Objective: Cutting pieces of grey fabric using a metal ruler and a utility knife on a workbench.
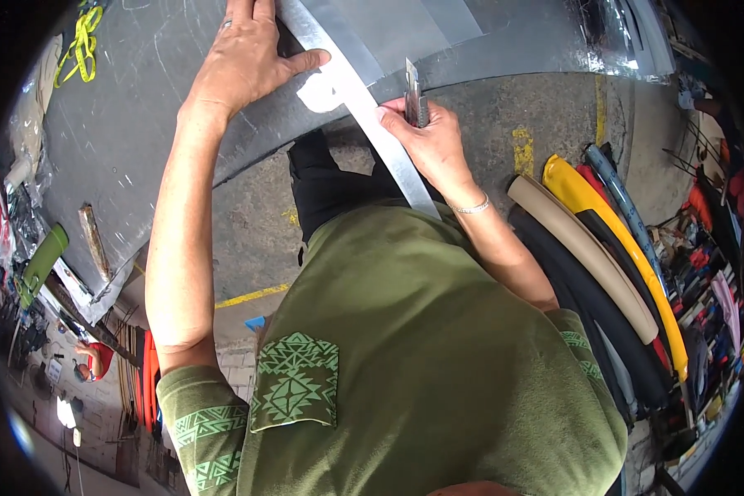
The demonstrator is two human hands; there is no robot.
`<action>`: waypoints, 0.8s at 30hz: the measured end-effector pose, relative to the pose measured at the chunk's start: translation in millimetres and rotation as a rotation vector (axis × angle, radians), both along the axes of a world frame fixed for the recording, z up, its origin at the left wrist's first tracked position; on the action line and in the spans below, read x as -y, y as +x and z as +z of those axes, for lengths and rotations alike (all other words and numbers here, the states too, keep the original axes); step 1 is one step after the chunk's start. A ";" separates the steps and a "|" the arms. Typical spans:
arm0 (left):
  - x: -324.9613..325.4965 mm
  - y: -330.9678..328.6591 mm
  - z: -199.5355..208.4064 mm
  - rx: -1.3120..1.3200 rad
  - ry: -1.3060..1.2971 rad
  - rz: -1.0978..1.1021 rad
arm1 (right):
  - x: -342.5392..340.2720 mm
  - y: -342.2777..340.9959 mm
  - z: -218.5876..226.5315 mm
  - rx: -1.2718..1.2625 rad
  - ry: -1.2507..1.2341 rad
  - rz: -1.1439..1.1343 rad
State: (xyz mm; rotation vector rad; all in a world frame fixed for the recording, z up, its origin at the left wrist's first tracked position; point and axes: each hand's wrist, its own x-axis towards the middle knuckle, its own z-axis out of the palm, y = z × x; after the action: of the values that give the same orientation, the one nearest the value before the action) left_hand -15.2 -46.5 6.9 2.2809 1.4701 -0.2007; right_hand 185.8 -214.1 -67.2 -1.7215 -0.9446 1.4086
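Observation:
A long, flat metal ruler (pixel 398 165) slants across the edge of the dark grey table and reaches back to my green shirt. My left hand (pixel 244 62) lies beside it with fingers stretched out and thumb spread onto the strip; the fingertips run out of the picture at the top. In my closed right hand (pixel 434 145) is a utility knife (pixel 417 99), its blade pointing up and away from me. The right thumb and a fingertip also touch the ruler's edge. Beside the left thumb is a bright white patch (pixel 318 93) I cannot make out.
Grey sheet material (pixel 380 33) lies on the table (pixel 157 91), with a yellow strap (pixel 83 41) at far left. Rolls of material, including a beige roll (pixel 583 256) and a yellow roll (pixel 620 248), stand at right. Another person (pixel 99 361) is at lower left.

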 end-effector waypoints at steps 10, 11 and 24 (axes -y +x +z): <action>-0.8 -17.1 -20.0 0.079 0.049 -0.010 | -0.5 -0.1 -0.3 -0.001 -0.011 0.027; -0.8 -9.6 -13.8 0.084 0.046 -0.014 | -0.7 1.2 0.2 0.017 -0.015 0.030; 1.1 6.3 7.0 -0.002 -0.031 0.040 | -1.8 2.7 2.0 0.063 -0.038 0.050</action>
State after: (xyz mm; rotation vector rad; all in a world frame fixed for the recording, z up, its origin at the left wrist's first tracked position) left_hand -8.9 -47.6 13.9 2.2250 1.5018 -0.2126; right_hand 188.6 -212.3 -65.2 -1.7909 -1.0074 1.4199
